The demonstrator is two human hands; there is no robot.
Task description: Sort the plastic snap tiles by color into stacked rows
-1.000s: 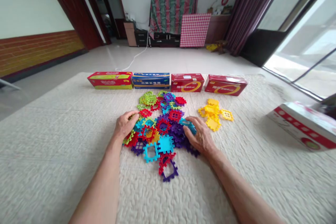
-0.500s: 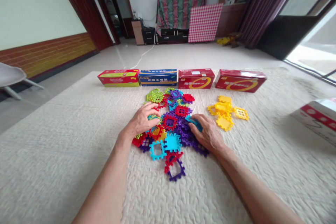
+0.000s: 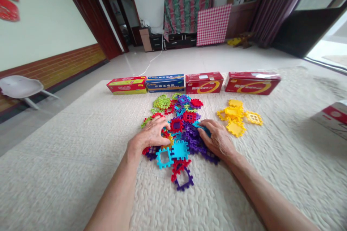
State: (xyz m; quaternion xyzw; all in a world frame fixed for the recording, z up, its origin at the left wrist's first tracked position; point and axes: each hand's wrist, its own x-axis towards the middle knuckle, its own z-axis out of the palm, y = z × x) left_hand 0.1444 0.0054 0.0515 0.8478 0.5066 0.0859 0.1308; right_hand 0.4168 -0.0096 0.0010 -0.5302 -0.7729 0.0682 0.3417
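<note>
A heap of coloured plastic square tiles (image 3: 177,130), red, purple, blue, green and yellow, lies on a cream quilted mat (image 3: 81,158). My left hand (image 3: 151,135) rests palm down on the heap's left side, fingers curled over red and yellow tiles. My right hand (image 3: 217,139) lies on the heap's right side, fingers bent round a blue tile (image 3: 202,128). A blue tile (image 3: 180,149) and a purple frame tile (image 3: 184,180) lie at the near edge of the heap. A separate group of yellow tiles (image 3: 237,117) sits to the right.
Several cardboard boxes stand in a row behind the heap: a red and yellow box (image 3: 126,85), a blue box (image 3: 165,82), two red boxes (image 3: 204,82) (image 3: 252,83). Another box (image 3: 333,115) lies at the right edge. A white chair (image 3: 20,88) stands off the mat, left.
My left hand has slid right and nearer onto the heap, from its left rim to the red and yellow tiles. The right hand stays on the blue tile. The camera view has turned left.
</note>
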